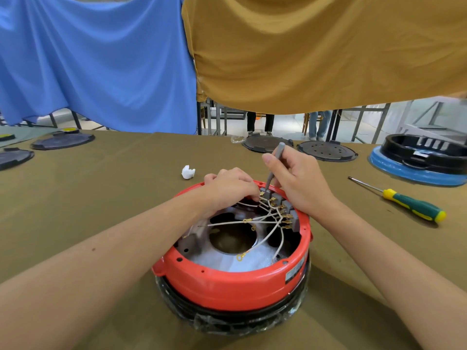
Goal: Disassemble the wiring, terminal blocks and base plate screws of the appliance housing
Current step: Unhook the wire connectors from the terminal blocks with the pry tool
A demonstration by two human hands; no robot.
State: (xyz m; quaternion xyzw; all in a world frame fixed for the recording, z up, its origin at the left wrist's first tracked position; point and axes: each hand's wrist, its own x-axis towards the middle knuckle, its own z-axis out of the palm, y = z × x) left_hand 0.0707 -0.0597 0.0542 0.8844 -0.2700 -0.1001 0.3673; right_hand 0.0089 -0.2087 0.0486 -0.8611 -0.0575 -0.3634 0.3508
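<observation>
A round red appliance housing (pixel 235 281) lies upside down in front of me, its inside open to view. Grey terminal blocks (pixel 288 207) line its far right inner wall, and several white wires (pixel 265 238) with brass lugs fan out from them over the metal base plate (pixel 242 262). My right hand (pixel 300 183) grips a slim grey screwdriver (pixel 274 165) held nearly upright, tip down on the farthest block. My left hand (pixel 230 185) rests on the far rim, fingertips pinching a wire beside that block.
A green-and-yellow screwdriver (pixel 406 203) lies on the brown cloth table (pixel 101 198) at right. A crumpled white wad (pixel 188 172) sits beyond the housing. Black round plates (pixel 326 150) and a blue-and-black housing (pixel 424 160) stand along the far edge. Blue and mustard cloths hang behind.
</observation>
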